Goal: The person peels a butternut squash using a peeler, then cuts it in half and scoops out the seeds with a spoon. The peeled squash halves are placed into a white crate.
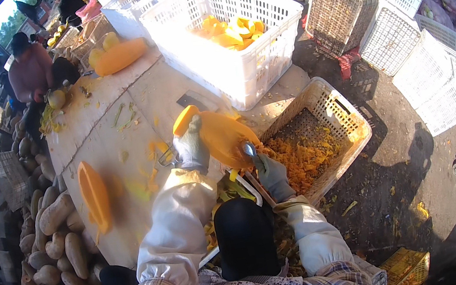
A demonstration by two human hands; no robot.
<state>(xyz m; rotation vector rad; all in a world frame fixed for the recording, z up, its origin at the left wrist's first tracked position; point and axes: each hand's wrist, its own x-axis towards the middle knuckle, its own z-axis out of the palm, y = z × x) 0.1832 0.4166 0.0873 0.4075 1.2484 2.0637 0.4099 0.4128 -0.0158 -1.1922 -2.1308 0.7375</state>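
My gloved left hand (pixel 192 146) grips a peeled squash half (pixel 225 136) with orange flesh around its narrower upper part. In my gloved right hand (pixel 272 173) is a metal spoon (pixel 249 149), its bowl against the lower end of that squash. Close by on the right, a plastic crate (pixel 346 155) holds shredded orange pulp and seeds (pixel 309 158). Another peeled squash half (pixel 94 195), with a hollow along it, lies on the board to the left. A whole peeled squash (pixel 120 56) rests at the board's far edge.
A large white crate (pixel 238 67) with orange squash pieces (pixel 237 33) stands at the far side of the board (pixel 108 121). Unpeeled squashes (pixel 56 214) are heaped at the left. Empty crates (pixel 390 38) stand on the right. A person (pixel 30 68) sits at the upper left.
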